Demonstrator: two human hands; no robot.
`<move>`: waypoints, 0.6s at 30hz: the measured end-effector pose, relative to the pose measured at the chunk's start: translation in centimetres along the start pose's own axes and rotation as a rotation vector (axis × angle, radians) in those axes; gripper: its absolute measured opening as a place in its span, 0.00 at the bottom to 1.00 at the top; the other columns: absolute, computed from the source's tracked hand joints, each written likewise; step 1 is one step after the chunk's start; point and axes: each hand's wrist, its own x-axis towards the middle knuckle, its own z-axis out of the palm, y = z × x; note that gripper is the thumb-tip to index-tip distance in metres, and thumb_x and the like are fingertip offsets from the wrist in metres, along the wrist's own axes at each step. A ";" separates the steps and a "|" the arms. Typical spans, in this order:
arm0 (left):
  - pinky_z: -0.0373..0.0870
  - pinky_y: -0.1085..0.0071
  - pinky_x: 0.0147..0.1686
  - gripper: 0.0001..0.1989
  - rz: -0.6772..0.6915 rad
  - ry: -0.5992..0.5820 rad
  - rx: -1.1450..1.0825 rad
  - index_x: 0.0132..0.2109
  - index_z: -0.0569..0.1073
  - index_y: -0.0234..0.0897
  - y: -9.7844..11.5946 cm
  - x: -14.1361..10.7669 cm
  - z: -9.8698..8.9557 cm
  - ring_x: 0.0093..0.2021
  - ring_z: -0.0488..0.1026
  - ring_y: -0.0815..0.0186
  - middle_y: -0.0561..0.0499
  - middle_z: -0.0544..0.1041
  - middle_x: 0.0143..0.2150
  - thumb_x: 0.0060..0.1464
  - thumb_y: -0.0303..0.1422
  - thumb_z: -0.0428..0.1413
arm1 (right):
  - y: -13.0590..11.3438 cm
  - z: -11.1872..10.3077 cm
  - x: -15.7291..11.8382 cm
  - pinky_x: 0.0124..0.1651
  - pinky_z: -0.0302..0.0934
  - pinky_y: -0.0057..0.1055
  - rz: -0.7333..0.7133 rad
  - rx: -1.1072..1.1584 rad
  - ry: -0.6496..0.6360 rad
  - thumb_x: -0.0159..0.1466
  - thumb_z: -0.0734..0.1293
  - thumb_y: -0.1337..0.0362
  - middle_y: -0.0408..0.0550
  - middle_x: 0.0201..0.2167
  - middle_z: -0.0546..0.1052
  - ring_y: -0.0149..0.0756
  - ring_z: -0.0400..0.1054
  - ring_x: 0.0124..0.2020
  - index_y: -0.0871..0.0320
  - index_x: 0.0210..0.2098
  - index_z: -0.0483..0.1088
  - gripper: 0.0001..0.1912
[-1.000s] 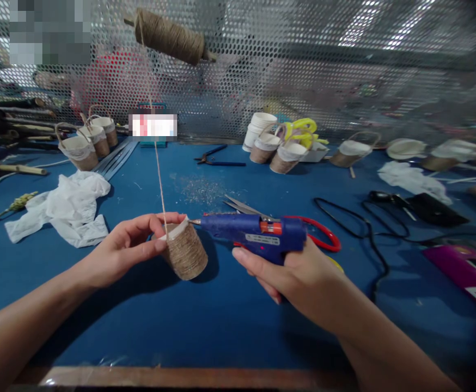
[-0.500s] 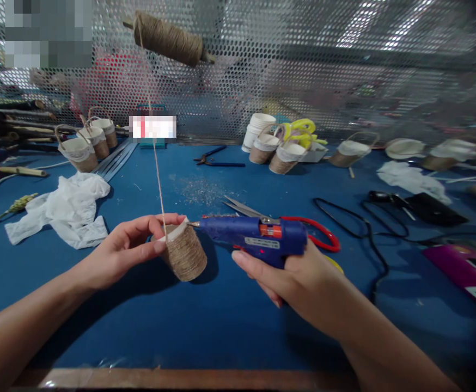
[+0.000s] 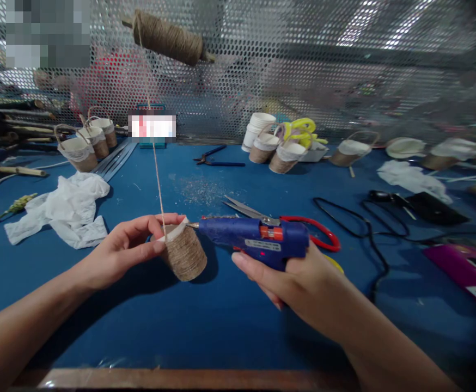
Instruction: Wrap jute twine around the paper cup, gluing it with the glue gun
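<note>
My left hand (image 3: 134,242) grips a twine-wrapped cup (image 3: 185,255) by its white rim, tilted above the table. Brown twine covers the cup's side almost up to the rim. One strand of twine (image 3: 157,177) runs taut from the cup up to a twine spool (image 3: 168,38) hanging on a rod. In my right hand (image 3: 299,277) is a blue glue gun (image 3: 254,237), its fingers wrapped round the handle. The metal nozzle of the gun is at the cup's rim; whether it touches cannot be made out.
Behind the glue gun lie red-handled scissors (image 3: 323,234). Pliers (image 3: 217,158) rest farther back. Finished-looking cup baskets (image 3: 285,158) stand along the back. White lace cloth (image 3: 70,207) lies to the left, a black cable (image 3: 371,239) and a purple packet (image 3: 462,272) to the right.
The glue gun's rear has shifted very slightly to the right with my right hand. My left hand and the cup look the same.
</note>
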 end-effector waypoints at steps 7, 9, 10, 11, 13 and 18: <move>0.56 0.57 0.55 0.05 -0.004 0.006 -0.008 0.29 0.71 0.36 0.2 0.1 0.2 0.59 0.62 0.53 0.45 0.70 0.56 0.52 0.30 0.56 | 0.3 0.1 0.0 0.17 0.55 0.29 -0.027 -0.072 0.011 0.57 0.64 0.54 0.34 0.09 0.62 0.28 0.55 0.08 0.52 0.27 0.68 0.09; 0.56 0.57 0.55 0.05 -0.008 0.003 -0.012 0.29 0.71 0.36 0.2 0.0 0.2 0.59 0.61 0.52 0.45 0.70 0.56 0.52 0.30 0.56 | 0.4 0.1 -0.2 0.16 0.55 0.29 -0.004 -0.046 0.006 0.56 0.65 0.55 0.33 0.08 0.61 0.28 0.55 0.08 0.52 0.26 0.67 0.09; 0.56 0.57 0.55 0.05 -0.006 0.001 -0.012 0.29 0.71 0.36 0.2 0.0 0.2 0.59 0.61 0.52 0.45 0.70 0.57 0.52 0.30 0.56 | 0.4 0.1 -0.2 0.16 0.56 0.29 0.001 -0.035 0.008 0.56 0.65 0.55 0.32 0.07 0.60 0.28 0.55 0.07 0.52 0.26 0.66 0.09; 0.55 0.57 0.55 0.05 -0.004 -0.003 -0.012 0.29 0.71 0.36 0.2 0.1 0.1 0.59 0.61 0.53 0.45 0.70 0.57 0.52 0.30 0.56 | 0.5 0.1 -0.3 0.16 0.56 0.29 -0.002 -0.027 0.010 0.56 0.65 0.55 0.32 0.06 0.59 0.28 0.55 0.07 0.52 0.26 0.65 0.08; 0.55 0.58 0.55 0.06 0.002 -0.007 -0.010 0.29 0.71 0.36 0.1 0.1 0.1 0.59 0.61 0.53 0.45 0.69 0.57 0.53 0.30 0.55 | 0.5 0.1 -0.4 0.17 0.56 0.29 -0.022 -0.020 0.010 0.55 0.66 0.56 0.31 0.06 0.58 0.29 0.54 0.07 0.52 0.27 0.65 0.08; 0.54 0.58 0.55 0.05 0.002 -0.015 -0.018 0.29 0.70 0.36 0.0 0.1 0.1 0.59 0.61 0.54 0.46 0.69 0.57 0.53 0.30 0.55 | 0.4 0.1 -0.4 0.19 0.57 0.28 -0.136 -0.101 0.042 0.57 0.64 0.56 0.34 0.07 0.59 0.31 0.59 0.11 0.52 0.27 0.67 0.07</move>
